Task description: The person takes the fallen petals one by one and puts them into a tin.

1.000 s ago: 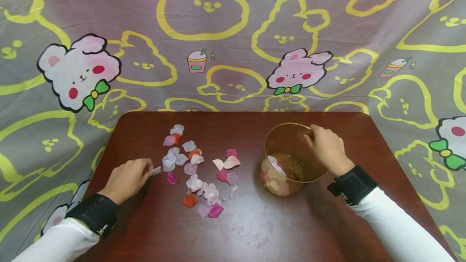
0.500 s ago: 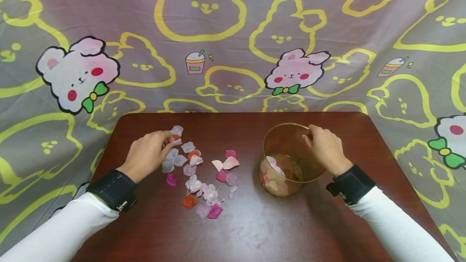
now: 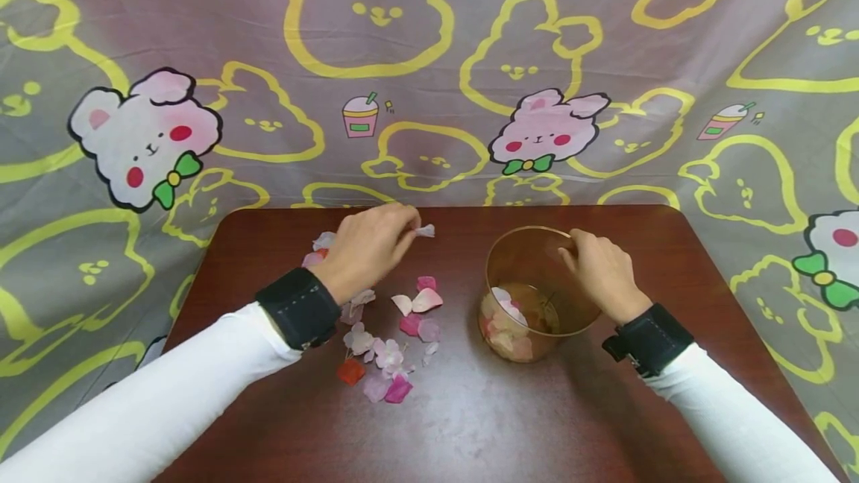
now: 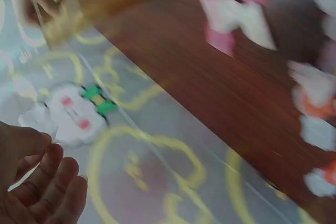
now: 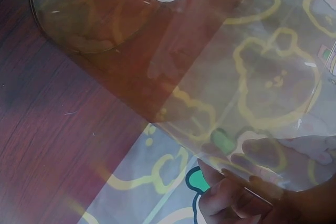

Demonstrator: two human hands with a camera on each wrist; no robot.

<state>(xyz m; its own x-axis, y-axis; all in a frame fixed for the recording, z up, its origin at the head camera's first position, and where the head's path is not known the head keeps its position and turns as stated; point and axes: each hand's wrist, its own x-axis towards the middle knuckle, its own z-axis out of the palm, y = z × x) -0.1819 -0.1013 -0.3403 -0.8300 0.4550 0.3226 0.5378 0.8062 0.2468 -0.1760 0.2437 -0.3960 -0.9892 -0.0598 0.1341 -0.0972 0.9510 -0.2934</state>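
My left hand point(image 3: 376, 244) pinches a white petal point(image 3: 426, 230) between thumb and fingertips, held up over the back of the table, left of the container. In the left wrist view the same pale petal point(image 4: 38, 120) sticks out past the thumb. My right hand point(image 3: 607, 274) grips the rim of a clear amber cylindrical container point(image 3: 510, 244), thumb on one side of the wall and fingers on the other. Pale and pink petals point(image 3: 506, 330) lie inside the container, along its left side.
Loose petals and small blossoms point(image 3: 388, 353) in white, pink, red and magenta lie across the left and middle of the brown table point(image 3: 463, 431). Part of them is hidden behind my left forearm. A patterned cloth point(image 3: 429, 43) hangs just behind the table.
My left hand has gone from the table's left side, over the petals, to the right and back, carrying the white petal. The right hand and container have stayed in place.
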